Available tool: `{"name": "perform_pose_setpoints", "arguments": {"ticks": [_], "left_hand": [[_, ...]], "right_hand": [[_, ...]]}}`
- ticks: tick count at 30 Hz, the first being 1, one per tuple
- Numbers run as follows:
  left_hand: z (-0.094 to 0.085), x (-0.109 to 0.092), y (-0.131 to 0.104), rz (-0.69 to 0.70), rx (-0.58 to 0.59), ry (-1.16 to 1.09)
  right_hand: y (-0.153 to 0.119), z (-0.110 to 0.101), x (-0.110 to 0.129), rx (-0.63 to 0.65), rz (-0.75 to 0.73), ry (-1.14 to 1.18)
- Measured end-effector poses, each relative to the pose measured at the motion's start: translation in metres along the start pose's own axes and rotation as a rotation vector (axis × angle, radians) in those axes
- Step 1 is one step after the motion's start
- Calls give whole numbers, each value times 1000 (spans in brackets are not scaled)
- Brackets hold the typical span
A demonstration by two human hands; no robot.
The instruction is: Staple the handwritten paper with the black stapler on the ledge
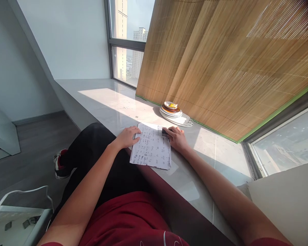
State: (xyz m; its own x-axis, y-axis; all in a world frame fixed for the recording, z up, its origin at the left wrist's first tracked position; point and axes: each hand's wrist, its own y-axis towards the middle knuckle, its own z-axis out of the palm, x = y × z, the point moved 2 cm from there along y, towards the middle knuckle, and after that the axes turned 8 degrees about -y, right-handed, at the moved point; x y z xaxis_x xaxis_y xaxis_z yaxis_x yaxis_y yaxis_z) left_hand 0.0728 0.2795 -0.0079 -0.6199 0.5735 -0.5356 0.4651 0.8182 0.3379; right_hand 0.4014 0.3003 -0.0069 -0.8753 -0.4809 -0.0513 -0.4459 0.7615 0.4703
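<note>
A creased white sheet of handwritten paper (151, 147) lies on the grey sill, its near edge reaching over the front rim. My left hand (129, 136) rests at the sheet's left edge, thumb apart from the fingers, holding nothing. On the upper right part of the paper, my right hand (177, 138) has its fingers closed over a small black object (165, 131). Its kind cannot be made out, since the fingers cover much of it.
A stack of plates (170, 112) with a yellow packet on top stands behind the paper. Beyond it hangs a bamboo blind (207, 61) over the window. The polished sill (105, 106) runs left to a white wall. At lower left is a white cable (23, 190).
</note>
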Motion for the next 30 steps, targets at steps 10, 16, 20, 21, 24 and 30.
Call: {"name": "perform_pose_setpoints", "arguments": {"ticks": [10, 16, 20, 21, 24, 30], "left_hand": [[1, 0, -1, 1, 22, 36], [2, 2, 0, 10, 50, 96], [2, 2, 0, 4, 48, 96], [2, 2, 0, 5, 45, 94], [2, 3, 0, 12, 33, 87], [0, 1, 1, 4, 24, 68]], "right_hand": [[-9, 8, -73, -156, 397, 203], [3, -16, -37, -323, 514, 354], [14, -21, 27, -162, 324, 565], [14, -19, 42, -121, 284, 607], [10, -9, 72, -68, 189, 627], [11, 5, 70, -40, 137, 555]]}}
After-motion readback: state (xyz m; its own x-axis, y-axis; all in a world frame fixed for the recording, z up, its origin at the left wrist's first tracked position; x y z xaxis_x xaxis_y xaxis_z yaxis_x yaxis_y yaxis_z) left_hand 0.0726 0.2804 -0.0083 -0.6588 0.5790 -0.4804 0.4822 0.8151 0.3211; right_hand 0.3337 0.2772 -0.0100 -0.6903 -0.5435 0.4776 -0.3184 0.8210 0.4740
